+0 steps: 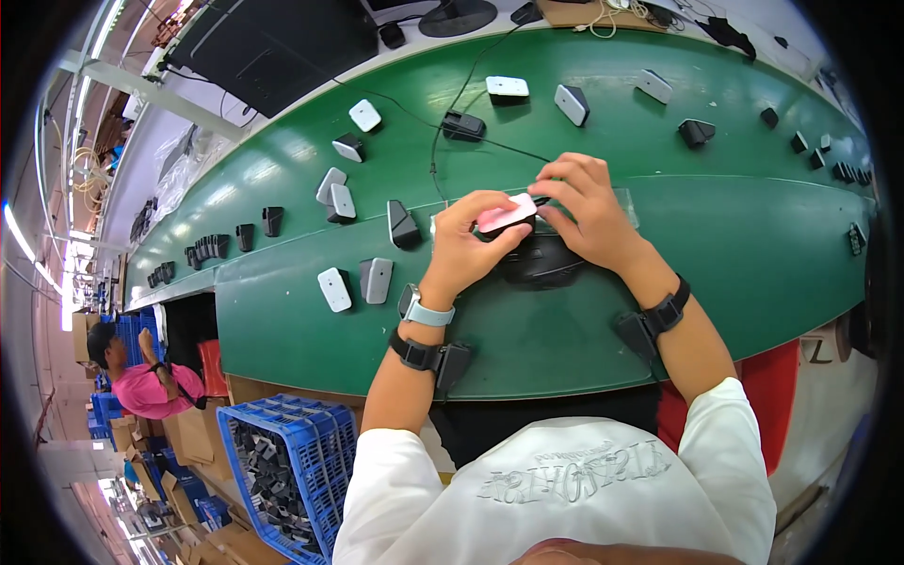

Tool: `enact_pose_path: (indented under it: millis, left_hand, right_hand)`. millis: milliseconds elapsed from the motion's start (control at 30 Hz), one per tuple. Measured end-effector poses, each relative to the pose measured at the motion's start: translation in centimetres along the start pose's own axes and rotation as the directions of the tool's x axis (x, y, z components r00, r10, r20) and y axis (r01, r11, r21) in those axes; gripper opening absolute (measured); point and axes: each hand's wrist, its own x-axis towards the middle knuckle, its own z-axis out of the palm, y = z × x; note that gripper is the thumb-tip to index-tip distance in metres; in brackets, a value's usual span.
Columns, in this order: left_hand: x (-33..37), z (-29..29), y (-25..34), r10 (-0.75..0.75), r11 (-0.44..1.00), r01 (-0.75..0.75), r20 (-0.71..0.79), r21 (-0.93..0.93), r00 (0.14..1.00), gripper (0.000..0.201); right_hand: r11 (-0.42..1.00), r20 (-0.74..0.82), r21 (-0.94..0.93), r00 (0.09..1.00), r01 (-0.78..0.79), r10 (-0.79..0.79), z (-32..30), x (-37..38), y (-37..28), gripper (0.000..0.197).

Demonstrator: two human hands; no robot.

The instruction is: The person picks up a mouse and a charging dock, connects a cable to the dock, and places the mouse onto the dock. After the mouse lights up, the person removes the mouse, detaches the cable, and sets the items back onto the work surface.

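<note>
Both hands meet over the green belt [734, 245]: the left hand [466, 250] grips a small flat white-pink piece [507, 214] from below, and the right hand [589, 207] pinches its far edge. Under them lies a dark rounded part [541, 264]. Down-left of the left hand stands a blue crate [282, 471] of dark parts. Small white and grey pieces [336, 288] lie beyond and left.

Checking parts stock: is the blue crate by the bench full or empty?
Partly full: dark parts lie heaped inside the blue crate, below its rim.
</note>
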Motion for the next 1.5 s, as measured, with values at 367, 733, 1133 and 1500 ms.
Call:
enact_pose_path:
  millis: [367,733,1133,1500]
  left_hand:
    - [0.2,0.23,0.47,0.055,0.998,-0.055,0.002,-0.04,0.998,0.035]
    - [-0.13,-0.26,0.09,0.049,0.997,-0.053,0.059,0.052,0.997,0.036]
    - [-0.09,-0.02,0.38,0.051,0.998,-0.05,0.042,-0.027,0.998,0.035]
    - [-0.04,-0.07,0.31,0.062,0.998,-0.061,0.05,-0.007,0.997,0.035]
  right_hand:
    - [0.996,-0.041,0.033,0.995,0.089,-0.088,0.22,-0.19,0.53,0.02]
    - [0.994,-0.072,0.032,0.992,0.108,-0.105,0.18,-0.12,0.38,0.021]
    - [0.993,-0.079,0.025,0.991,0.112,-0.11,0.27,-0.15,0.52,0.021]
    - [0.992,-0.086,0.024,0.989,0.122,-0.12,0.37,-0.11,0.51,0.02]
